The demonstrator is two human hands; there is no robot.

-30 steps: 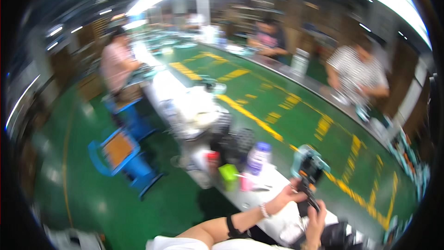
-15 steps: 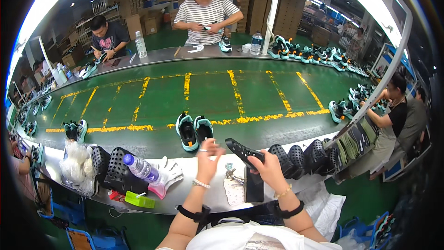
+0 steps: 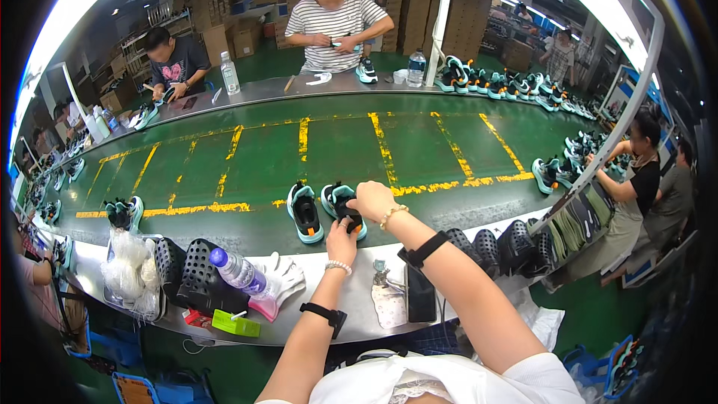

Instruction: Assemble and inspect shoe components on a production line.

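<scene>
A pair of black and mint-green sneakers stands on the green belt edge in front of me, the left sneaker (image 3: pixel 305 213) untouched. Both my hands are at the right sneaker (image 3: pixel 336 193). My left hand (image 3: pixel 342 243) reaches to its near end, fingers bent against the heel opening. From the right, my right hand (image 3: pixel 375 203) bends over the shoe's opening with curled fingers. What those fingers pinch is hidden. A black piece with holes, earlier in my right hand, cannot be made out separately now.
Black perforated shoe-shaped pieces (image 3: pixel 486 247) stand right, beside stacked green insoles (image 3: pixel 580 228). A phone (image 3: pixel 421 295) lies near me. Left are a purple-capped bottle (image 3: pixel 238 271), white gloves (image 3: pixel 280 284), a green box (image 3: pixel 235 325) and bundled white ties (image 3: pixel 129 277). Co-workers sit opposite and right.
My right hand moved forward and left from above the bench to the right sneaker. The black perforated piece it held is out of sight. My left hand moved to the sneaker's heel.
</scene>
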